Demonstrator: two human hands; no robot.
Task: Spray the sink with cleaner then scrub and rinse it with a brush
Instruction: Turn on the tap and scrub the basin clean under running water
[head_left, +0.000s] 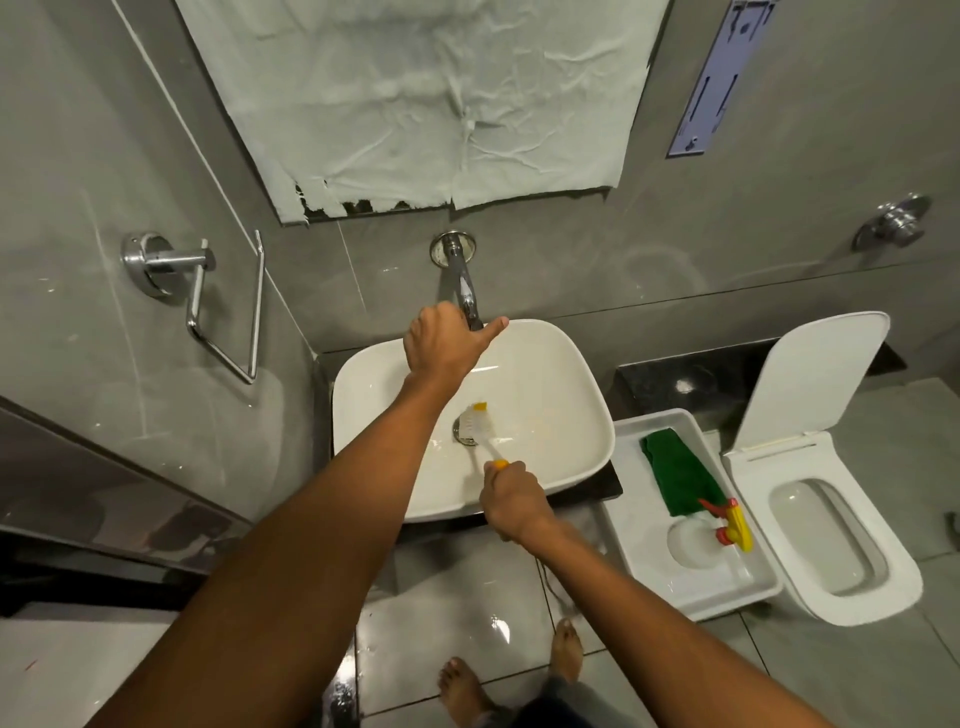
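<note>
We see a grey tiled wall (545, 260) with crumpled paper (426, 98) stuck over the mirror. Below it a white toilet (831, 545) stands at the right with its lid up. The white sink (561, 379) sits on a dark counter (613, 486), close to the counter's front edge. Just right of the sink, a white tray (644, 525) holds a green cloth (675, 473) at its back and a spray bottle (698, 540) with a yellow and red top near its front right corner. A silver towel ring (223, 306) hangs on the left wall.

Our left hand (441, 343) reaches to the back edge of the sink. Its fingers are curled around the silver tap (462, 280) and the thumb sticks out to the right. Our right hand (511, 501) is at the front edge of the sink, closed tight around the handle of the brush (480, 423). The white bristles of the brush rest by the drain (462, 434) in the bottom of the sink. Two bare feet (566, 649) stand on the shiny floor.
</note>
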